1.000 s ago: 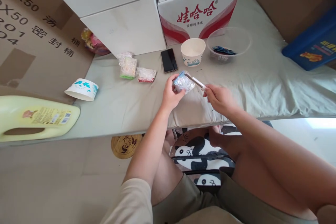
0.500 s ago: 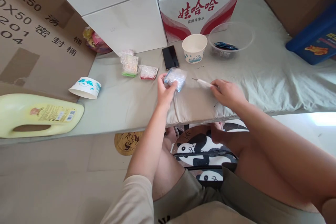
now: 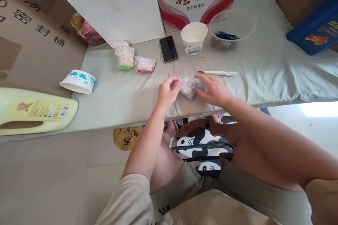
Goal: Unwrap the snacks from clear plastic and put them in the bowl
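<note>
A clear plastic-wrapped packet (image 3: 188, 88) with a greyish-blue look rests low over the cloth, between my two hands. My left hand (image 3: 169, 91) is closed, thumb and fingertips pinching the packet's left edge. On the packet's right side, my right hand (image 3: 214, 89) has its thumb and fingers spread apart, with the fingertips at the wrapping. Just behind that hand lies a white craft knife (image 3: 220, 73), its thin dark tip pointing left. What is inside the packet is blurred.
Behind are a phone (image 3: 168, 48), a paper cup (image 3: 194, 38) and a clear bowl (image 3: 232, 28) with dark blue packets. Wrapped packets (image 3: 125, 56), a tipped paper cup (image 3: 78, 81) and a yellow jug (image 3: 37, 110) are leftward. A blue container (image 3: 314, 30) stands right; boxes (image 3: 195, 3) line the back.
My right hand has let go of the craft knife, which now lies on the cloth, and has come left to the packet. The packet has moved slightly right and lower; the view has tilted down.
</note>
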Motion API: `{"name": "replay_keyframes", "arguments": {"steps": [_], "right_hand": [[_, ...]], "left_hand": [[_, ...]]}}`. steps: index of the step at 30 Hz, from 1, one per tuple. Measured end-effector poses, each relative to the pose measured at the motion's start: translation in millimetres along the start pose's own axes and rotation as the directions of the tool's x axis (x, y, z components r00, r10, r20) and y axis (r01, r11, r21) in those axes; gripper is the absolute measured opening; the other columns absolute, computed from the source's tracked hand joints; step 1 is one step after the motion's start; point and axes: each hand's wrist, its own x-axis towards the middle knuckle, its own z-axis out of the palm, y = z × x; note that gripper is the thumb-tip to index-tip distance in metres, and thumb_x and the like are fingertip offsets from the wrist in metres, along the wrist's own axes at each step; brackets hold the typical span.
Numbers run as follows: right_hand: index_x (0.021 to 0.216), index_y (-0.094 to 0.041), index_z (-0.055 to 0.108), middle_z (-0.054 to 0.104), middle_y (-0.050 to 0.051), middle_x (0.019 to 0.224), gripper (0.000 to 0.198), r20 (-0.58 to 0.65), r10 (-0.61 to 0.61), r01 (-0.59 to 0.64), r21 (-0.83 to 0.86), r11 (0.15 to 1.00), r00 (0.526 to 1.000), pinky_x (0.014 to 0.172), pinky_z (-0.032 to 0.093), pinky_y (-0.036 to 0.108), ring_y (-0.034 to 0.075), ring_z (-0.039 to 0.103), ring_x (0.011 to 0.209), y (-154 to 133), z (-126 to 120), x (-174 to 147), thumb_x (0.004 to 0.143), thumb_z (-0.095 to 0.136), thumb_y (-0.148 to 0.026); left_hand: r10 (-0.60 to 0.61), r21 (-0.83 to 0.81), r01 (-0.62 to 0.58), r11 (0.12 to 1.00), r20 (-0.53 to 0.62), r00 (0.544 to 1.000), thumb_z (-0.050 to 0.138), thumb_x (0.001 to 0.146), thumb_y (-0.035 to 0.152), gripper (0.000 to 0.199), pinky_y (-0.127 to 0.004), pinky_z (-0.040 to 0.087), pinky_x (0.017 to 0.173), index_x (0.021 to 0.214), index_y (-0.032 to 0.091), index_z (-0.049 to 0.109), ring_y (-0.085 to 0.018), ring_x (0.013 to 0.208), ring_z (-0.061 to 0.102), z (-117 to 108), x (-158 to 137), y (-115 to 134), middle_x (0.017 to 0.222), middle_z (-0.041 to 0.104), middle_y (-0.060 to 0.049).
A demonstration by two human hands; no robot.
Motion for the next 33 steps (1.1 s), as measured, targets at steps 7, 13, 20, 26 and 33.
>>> {"name": "replay_keyframes", "arguments": {"steps": [7, 13, 20, 26, 33], "right_hand": [[0.119, -0.021, 0.067, 0.065, 0.01, 0.101, 0.037, -0.046, -0.015, 0.022, 0.147, 0.989, 0.999, 0.086, 0.052, 0.04, 0.026, 0.065, 0.094, -7.3, 3.3, 1.6, 0.086, 0.051, -0.021], [0.081, -0.023, 0.071, 0.066, 0.01, 0.11, 0.022, -0.219, 0.149, -0.137, 0.068, 0.988, 0.964, 0.089, 0.053, 0.046, 0.028, 0.065, 0.101, 25.9, -13.1, 0.8, 0.075, 0.052, -0.015], [0.116, -0.024, 0.068, 0.069, 0.01, 0.122, 0.038, -0.24, 0.164, -0.142, 0.109, 0.984, 0.957, 0.099, 0.048, 0.049, 0.03, 0.063, 0.114, 24.5, -21.9, 0.0, 0.088, 0.042, -0.023], [0.112, -0.023, 0.068, 0.071, 0.008, 0.088, 0.03, -0.036, 0.078, -0.081, -0.109, 0.991, 0.996, 0.091, 0.044, 0.048, 0.031, 0.061, 0.096, 3.1, -13.4, 1.6, 0.085, 0.055, -0.028], [0.096, -0.024, 0.071, 0.073, 0.008, 0.104, 0.021, 0.036, -0.078, 0.082, -0.129, 0.988, 0.996, 0.077, 0.043, 0.038, 0.025, 0.063, 0.088, -22.7, -35.9, -13.8, 0.091, 0.051, -0.031]], "left_hand": [[-0.459, -0.59, 0.332, 0.736, -0.074, 0.886, 0.06, 0.084, 0.025, 0.009, -0.022, 0.053, 0.062, 0.087, 0.021, 0.053, -0.012, 0.069, 0.067, -10.6, 10.0, 3.6, 0.081, 0.067, 0.0], [-0.419, -0.309, 0.326, 0.893, -0.309, 0.854, 0.058, 0.073, 0.007, 0.048, -0.024, 0.054, 0.061, 0.116, 0.028, 0.055, -0.012, 0.069, 0.067, -31.8, 8.4, -19.7, 0.099, 0.066, -0.001], [0.035, 0.204, 0.003, 0.979, -0.182, 0.983, 0.06, 0.086, 0.028, 0.027, -0.037, 0.048, 0.106, 0.112, 0.023, 0.066, -0.024, 0.124, 0.059, -36.7, 7.9, -23.2, 0.127, 0.066, -0.008], [0.063, 0.44, -0.028, 0.897, -0.063, 0.996, 0.064, 0.08, 0.016, 0.008, -0.038, 0.049, 0.098, 0.085, 0.022, 0.066, -0.022, 0.099, 0.066, -24.9, 11.4, -10.8, 0.098, 0.07, -0.006], [0.283, 0.286, -0.238, 0.928, -0.129, 0.95, 0.064, 0.072, 0.012, 0.014, -0.038, 0.045, 0.106, 0.069, 0.022, 0.055, -0.021, 0.109, 0.063, -44.7, -10.2, 7.2, 0.101, 0.069, -0.004]]}}
